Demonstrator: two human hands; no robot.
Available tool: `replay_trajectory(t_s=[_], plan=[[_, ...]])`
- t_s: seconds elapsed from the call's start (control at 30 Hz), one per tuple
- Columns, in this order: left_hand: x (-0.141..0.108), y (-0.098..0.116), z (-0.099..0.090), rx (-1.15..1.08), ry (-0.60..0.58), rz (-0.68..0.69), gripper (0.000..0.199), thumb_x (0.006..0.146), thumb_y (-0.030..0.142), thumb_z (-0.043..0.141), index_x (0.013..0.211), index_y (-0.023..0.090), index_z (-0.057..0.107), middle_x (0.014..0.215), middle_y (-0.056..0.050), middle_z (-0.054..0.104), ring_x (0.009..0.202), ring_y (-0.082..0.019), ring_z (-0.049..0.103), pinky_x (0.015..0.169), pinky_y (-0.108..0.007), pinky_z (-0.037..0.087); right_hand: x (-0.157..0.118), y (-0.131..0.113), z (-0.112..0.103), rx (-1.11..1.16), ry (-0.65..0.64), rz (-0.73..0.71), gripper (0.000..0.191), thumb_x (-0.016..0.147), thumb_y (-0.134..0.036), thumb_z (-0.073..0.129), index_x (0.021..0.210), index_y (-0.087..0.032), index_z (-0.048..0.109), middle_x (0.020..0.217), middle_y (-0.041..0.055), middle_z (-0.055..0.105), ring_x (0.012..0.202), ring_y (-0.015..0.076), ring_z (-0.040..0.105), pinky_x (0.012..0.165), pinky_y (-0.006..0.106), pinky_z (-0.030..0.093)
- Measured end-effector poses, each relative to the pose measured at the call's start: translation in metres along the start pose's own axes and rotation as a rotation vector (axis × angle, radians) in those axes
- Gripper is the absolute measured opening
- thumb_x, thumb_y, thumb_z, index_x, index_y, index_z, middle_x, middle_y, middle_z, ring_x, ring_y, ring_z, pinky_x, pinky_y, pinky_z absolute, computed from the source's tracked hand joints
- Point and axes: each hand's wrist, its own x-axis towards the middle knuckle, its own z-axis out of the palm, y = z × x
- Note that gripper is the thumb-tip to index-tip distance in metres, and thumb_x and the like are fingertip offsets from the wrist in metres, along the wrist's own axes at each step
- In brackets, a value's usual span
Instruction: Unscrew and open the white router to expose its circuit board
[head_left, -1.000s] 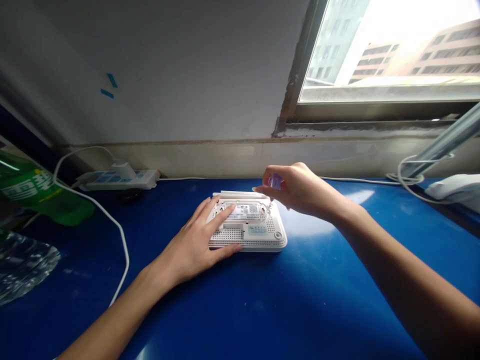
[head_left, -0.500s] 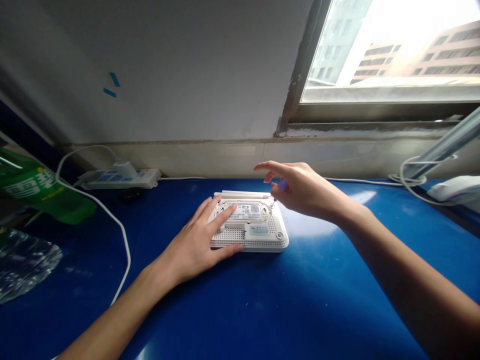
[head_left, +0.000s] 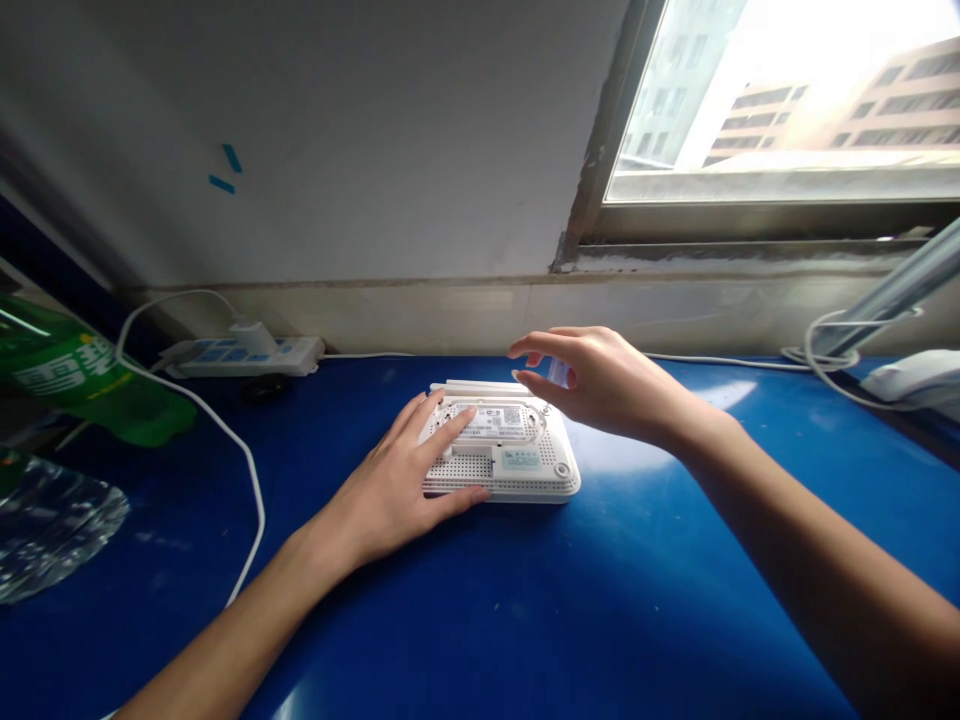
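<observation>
A white router-like box with vents and printed labels lies flat on the blue table. Across its left part rests my left hand, fingers spread and pressing on the surface, thumb along the near edge. Over the box's far right corner is my right hand, with its thumb and forefinger apart. A small translucent purple handle shows between its fingers, held in the curled hand; its lower end is hard to make out near the corner.
At the left are a green bottle, a clear plastic bottle and a white cable. A power strip sits by the wall. A metal pole with coiled cable stands at the right, below the window.
My right thumb has moved away from the purple handle and now stretches left, below the forefinger. My left hand stays on the box.
</observation>
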Motion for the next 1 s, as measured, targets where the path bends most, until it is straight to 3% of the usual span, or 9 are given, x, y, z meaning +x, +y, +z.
replay_trajectory(t_s=[0.07, 0.17, 0.23, 0.37, 0.47, 1.0], plan=[[0.0, 0.0, 0.0, -0.009, 0.011, 0.003, 0.087, 0.093, 0.078, 0.06, 0.167, 0.041, 0.033, 0.18, -0.005, 0.013, 0.164, -0.04, 0.015, 0.127, -0.062, 0.033, 0.0, 0.0, 0.0, 0.037, -0.016, 0.018, 0.027, 0.102, -0.027, 0.059, 0.124, -0.022, 0.075, 0.097, 0.0067, 0.081, 0.08, 0.0202, 0.073, 0.068, 0.029, 0.05], [-0.001, 0.0, 0.0, -0.016, 0.021, 0.009, 0.087, 0.093, 0.077, 0.062, 0.167, 0.041, 0.033, 0.179, -0.005, 0.014, 0.164, -0.041, 0.016, 0.127, -0.062, 0.034, 0.0, 0.002, -0.001, 0.084, -0.041, -0.028, 0.043, 0.093, -0.012, 0.059, 0.133, -0.022, 0.069, 0.116, 0.0077, 0.08, 0.093, 0.0208, 0.074, 0.076, 0.029, 0.053], [-0.001, -0.001, 0.001, -0.019, 0.029, 0.014, 0.087, 0.093, 0.075, 0.064, 0.167, 0.041, 0.034, 0.179, -0.005, 0.015, 0.164, -0.041, 0.017, 0.127, -0.062, 0.035, -0.001, 0.002, -0.002, 0.055, -0.041, -0.045, 0.048, 0.089, -0.014, 0.063, 0.136, -0.023, 0.067, 0.126, 0.0085, 0.077, 0.095, 0.0218, 0.073, 0.079, 0.031, 0.053], [-0.001, -0.001, 0.001, -0.022, 0.041, 0.02, 0.086, 0.093, 0.072, 0.067, 0.166, 0.041, 0.035, 0.179, -0.005, 0.017, 0.164, -0.041, 0.018, 0.127, -0.061, 0.034, -0.001, 0.002, -0.002, -0.028, -0.069, 0.018, 0.042, 0.095, -0.027, 0.068, 0.137, -0.022, 0.066, 0.108, 0.0082, 0.08, 0.083, 0.0219, 0.073, 0.07, 0.031, 0.052], [-0.001, -0.001, 0.001, -0.017, 0.03, 0.006, 0.086, 0.092, 0.074, 0.066, 0.166, 0.043, 0.034, 0.179, -0.004, 0.016, 0.164, -0.041, 0.017, 0.127, -0.062, 0.034, 0.0, 0.004, 0.0, -0.019, -0.093, 0.022, 0.048, 0.093, -0.024, 0.075, 0.139, -0.022, 0.064, 0.098, 0.0063, 0.08, 0.082, 0.0214, 0.073, 0.068, 0.029, 0.051], [-0.001, 0.001, -0.001, -0.009, 0.009, -0.014, 0.087, 0.092, 0.078, 0.062, 0.167, 0.043, 0.033, 0.179, -0.004, 0.015, 0.164, -0.041, 0.017, 0.127, -0.062, 0.034, -0.003, 0.007, -0.015, 0.053, -0.021, 0.036, 0.053, 0.09, -0.018, 0.073, 0.142, -0.025, 0.063, 0.093, 0.004, 0.08, 0.078, 0.0199, 0.074, 0.069, 0.027, 0.052]])
